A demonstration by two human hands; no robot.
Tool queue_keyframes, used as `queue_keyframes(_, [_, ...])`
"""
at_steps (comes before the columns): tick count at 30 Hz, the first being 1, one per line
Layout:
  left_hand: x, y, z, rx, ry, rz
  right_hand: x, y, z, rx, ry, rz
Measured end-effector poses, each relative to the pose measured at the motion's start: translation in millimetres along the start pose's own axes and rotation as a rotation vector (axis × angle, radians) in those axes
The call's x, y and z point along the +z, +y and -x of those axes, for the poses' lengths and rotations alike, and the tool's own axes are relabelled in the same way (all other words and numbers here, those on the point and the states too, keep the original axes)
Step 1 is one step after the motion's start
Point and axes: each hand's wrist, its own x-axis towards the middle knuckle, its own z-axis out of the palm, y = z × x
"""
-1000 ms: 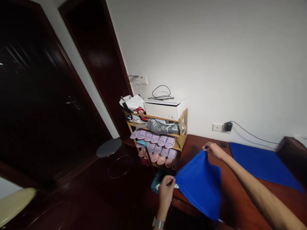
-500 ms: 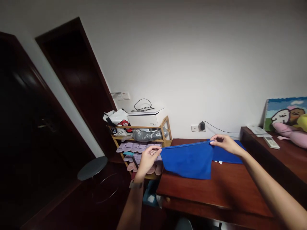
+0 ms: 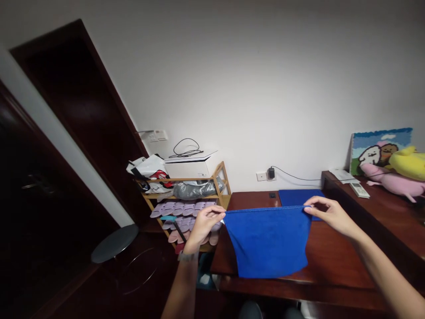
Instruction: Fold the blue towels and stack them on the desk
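Observation:
A blue cloth with a stitched hem hangs spread between my hands over the front part of the reddish-brown table. My left hand pinches its upper left corner, where a small white tag shows. With thumb and fingers, my right hand grips the upper right corner. The top edge is pulled nearly straight, while the lower edge falls loose. Behind it on the table lies a second blue cloth, flat and partly hidden by the held one and my right hand.
Left of the table stands a wooden shoe rack with lilac slippers and a white box on top. A round stool is farther left. On the right cabinet lie a remote and plush toys.
The held cloth has come lower and nearer, its top edge now wider and more level, with more of its face showing. My view has turned slightly right. Both hands keep their corners.

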Motion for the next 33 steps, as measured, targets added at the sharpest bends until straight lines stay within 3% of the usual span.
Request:
queue_keyframes(4, [5.3,4,7,0.005,-0.082,-0.007,-8,2,13,-0.012,0.047,0.048])
queue_keyframes(11, [5.7,4,24,0.041,-0.027,-0.022,-18,4,38,0.007,0.106,0.091])
queue_keyframes(14, [1.4,-3,27,0.023,-0.040,0.016,-21,10,42,0.011,0.151,0.091])
queue_keyframes(16, [1.6,-18,23,-0.055,-0.010,0.045,-17,19,37,0.025,0.139,0.098])
queue_keyframes(18, [5.0,-46,12,-0.143,0.031,0.054,-6,35,24,0.065,0.098,0.103])
queue_keyframes(20, [10.9,-86,-4,-0.208,0.044,0.052,11,62,1,0.113,0.043,0.105])
queue_keyframes(25, [34.5,-201,-59,-0.222,0.032,-0.135,72,165,-86,0.230,-0.038,0.218])
queue_keyframes(28, [57.2,-250,-79,-0.218,0.069,-0.247,115,218,-129,0.334,0.021,0.381])
queue_keyframes(30, [76.9,-272,-76,-0.196,0.083,-0.321,146,240,-133,0.369,0.065,0.458])
queue_keyframes(33, [109.2,-301,-49,-0.115,-0.016,-0.412,198,264,-95,0.408,0.099,0.556])
